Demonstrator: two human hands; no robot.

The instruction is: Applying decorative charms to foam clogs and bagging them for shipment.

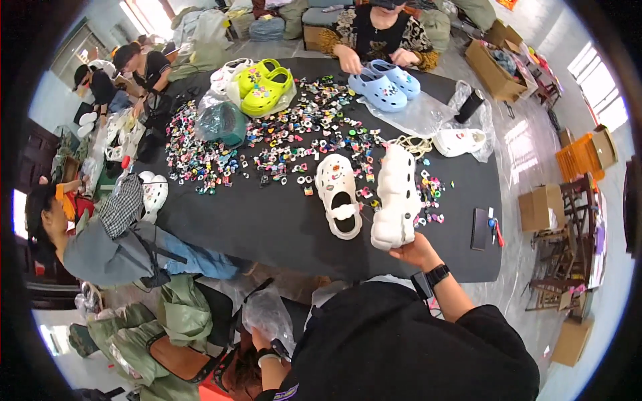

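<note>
My right hand (pixel 416 250) grips the heel end of a chunky white clog (pixel 396 194), which is turned on its side above the black table. Just left of it a matching white clog (pixel 334 177) lies on the table, its top dotted with small colourful charms. Down to the left, below the table edge, my left hand (pixel 259 339) is at a crumpled clear plastic bag (pixel 267 314) and seems closed on it; its fingers are partly hidden. Many loose shoe charms (pixel 281 154) are spread across the table beyond the clogs.
Lime green clogs (pixel 266 93) and light blue clogs (pixel 381 90) stand on plastic at the far side, where a person in patterned sleeves sits. A white clog (pixel 460 142), a black cylinder (pixel 470 105) and a phone (pixel 479 228) are at the right. Another person sits left.
</note>
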